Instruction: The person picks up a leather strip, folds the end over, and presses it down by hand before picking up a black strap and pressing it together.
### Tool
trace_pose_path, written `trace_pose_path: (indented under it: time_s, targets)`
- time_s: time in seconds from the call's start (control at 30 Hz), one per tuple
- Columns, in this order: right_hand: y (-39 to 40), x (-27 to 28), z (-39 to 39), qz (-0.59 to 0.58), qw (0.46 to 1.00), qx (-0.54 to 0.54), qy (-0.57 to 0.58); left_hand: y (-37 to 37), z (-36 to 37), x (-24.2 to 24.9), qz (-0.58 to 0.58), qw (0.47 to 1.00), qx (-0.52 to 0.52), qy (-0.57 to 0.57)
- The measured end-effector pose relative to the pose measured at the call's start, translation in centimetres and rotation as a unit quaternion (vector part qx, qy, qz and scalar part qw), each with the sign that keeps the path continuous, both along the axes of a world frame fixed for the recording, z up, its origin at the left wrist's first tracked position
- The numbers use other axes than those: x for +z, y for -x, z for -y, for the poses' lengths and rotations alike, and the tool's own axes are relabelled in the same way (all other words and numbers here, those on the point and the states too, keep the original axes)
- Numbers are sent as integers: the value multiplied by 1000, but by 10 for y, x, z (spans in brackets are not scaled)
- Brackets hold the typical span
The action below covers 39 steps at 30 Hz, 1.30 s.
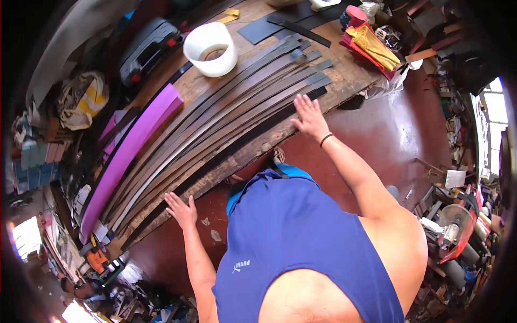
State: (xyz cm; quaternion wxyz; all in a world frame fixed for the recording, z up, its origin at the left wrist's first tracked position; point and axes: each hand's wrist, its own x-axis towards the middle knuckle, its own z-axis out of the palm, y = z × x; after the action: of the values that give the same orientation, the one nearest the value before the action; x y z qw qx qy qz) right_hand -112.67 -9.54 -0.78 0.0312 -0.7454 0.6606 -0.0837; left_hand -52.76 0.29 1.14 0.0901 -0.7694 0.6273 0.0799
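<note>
A long black strip [237,142] lies along the near edge of a wooden workbench [355,67]. My right hand [311,116] rests on it close to its far right end, fingers stretched out. Farther left, my left hand [182,211] is at the bench's near edge beside the same strip, its fingers apart and holding nothing. Behind the black strip, several long brown and grey strips [215,119] lie side by side, with a pale white one [177,141] among them. Short grey pieces [318,79] sit at their right ends.
A white bucket [211,51] stands behind the strips. A purple strip [134,153] lies at the left. Grey sheets [274,28], a yellow cloth [372,46] and a dark tool case [149,51] are at the back. A fan [455,223] stands amid clutter on the right.
</note>
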Motion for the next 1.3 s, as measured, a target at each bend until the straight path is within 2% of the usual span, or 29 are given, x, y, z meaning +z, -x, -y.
trace_pose_path:
  time_s: [0.07, 0.13, 0.27, 0.33, 0.4, 0.47, 0.53, 0.63, 0.73, 0.8, 0.87, 0.9, 0.93, 1.0, 1.03, 1.13, 1.2, 1.27, 1.3]
  targets:
    - [42, -5, 3, 13, 999, -48, 14, -4, 3, 3, 5, 1000, 7, -28]
    - [49, 10, 5, 16, 998, -56, -23, -7, 5, 4, 3, 999, 9, -46]
    - [20, -6, 12, 46, 974, -217, 36, -10, 13, 15, -24, 996, 18, -82]
    - [-6, 5, 20, 55, 960, -275, 2, -11, 14, 18, -31, 995, 21, -94]
    - [-17, 8, 10, 64, 982, -179, 6, -7, 15, 19, -33, 994, 30, -99]
    - [2, 11, -1, 34, 989, -146, -14, -7, 23, 22, -37, 994, 30, -103]
    - [30, 6, 1, 11, 980, -196, 23, -8, 20, 25, -42, 992, 32, -112]
    - [38, 10, 10, 65, 953, -292, 41, -9, 17, 25, -42, 993, 28, -106]
    - [16, 11, -1, 56, 990, -130, 14, -11, 21, 22, -44, 994, 23, -97]
    - [34, -2, -6, 32, 994, -106, 10, -15, 20, 21, -45, 994, 17, -98]
    - [59, 24, 5, -1, 969, -244, -32, -9, 23, 25, -48, 993, 17, -104]
    - [76, 12, 7, -4, 960, -280, 20, -10, 22, 25, -50, 993, 17, -103]
    - [86, 13, 11, 2, 950, -313, 23, -11, 20, 27, -51, 993, 17, -103]
    - [86, 17, 16, 17, 948, -314, 53, -8, 21, 25, -59, 994, 22, -92]
    - [76, 21, 17, 9, 959, -273, 76, -8, 20, 25, -63, 994, 25, -88]
    - [8, 29, 7, 88, 985, -103, 103, -10, 19, 21, -79, 995, 31, -60]
    - [-51, 38, -8, 167, 984, 25, 53, -11, 21, 25, -84, 996, 11, -11]
    - [-105, 45, -20, 186, 974, 128, -14, -22, 18, 17, -93, 987, -46, 122]
    - [-127, 45, -22, 198, 967, 156, -33, -26, 18, 15, -56, 985, -66, 148]
